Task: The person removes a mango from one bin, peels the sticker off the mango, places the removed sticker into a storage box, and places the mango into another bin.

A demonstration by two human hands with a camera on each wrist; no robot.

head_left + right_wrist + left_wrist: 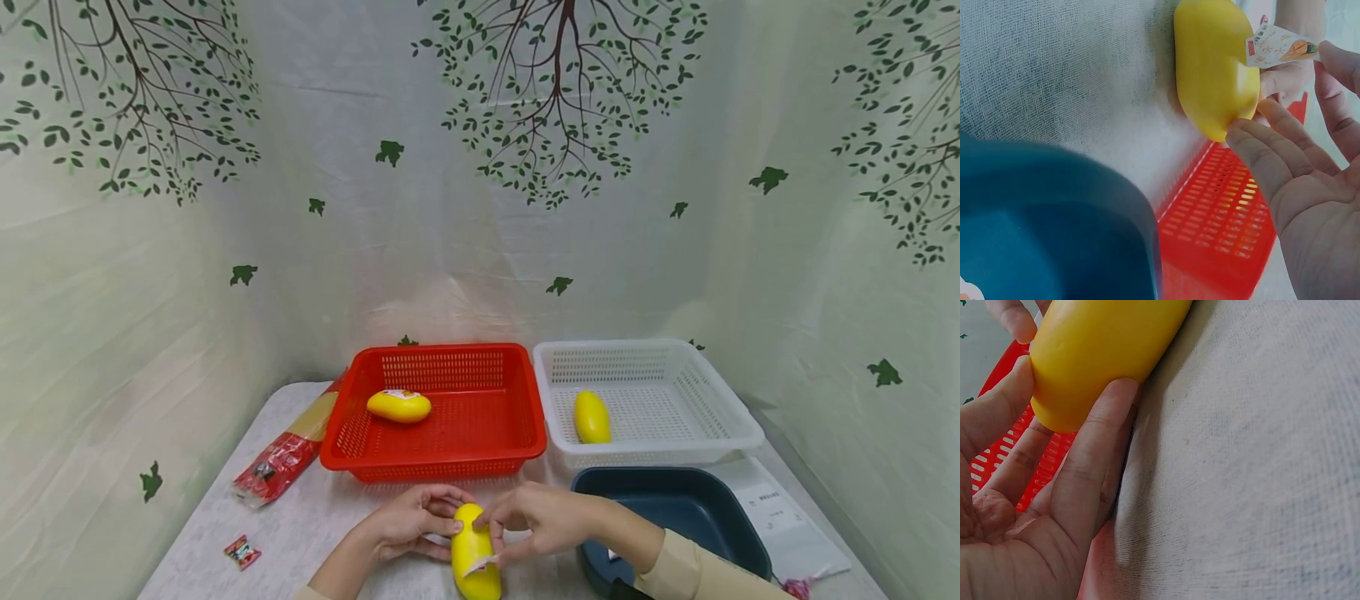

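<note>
Head view: at the counter's (315, 517) near edge, both hands pinch a yellow mango-shaped case (475, 554), left hand (408, 523) steadying, right hand (536, 518) at its label (480, 566). Left wrist: fingers (1094, 456) clasp the case's end. Right wrist: fingertips (1254, 140) touch it; peeling the label seems underway, needing a firmer pinch.
</note>
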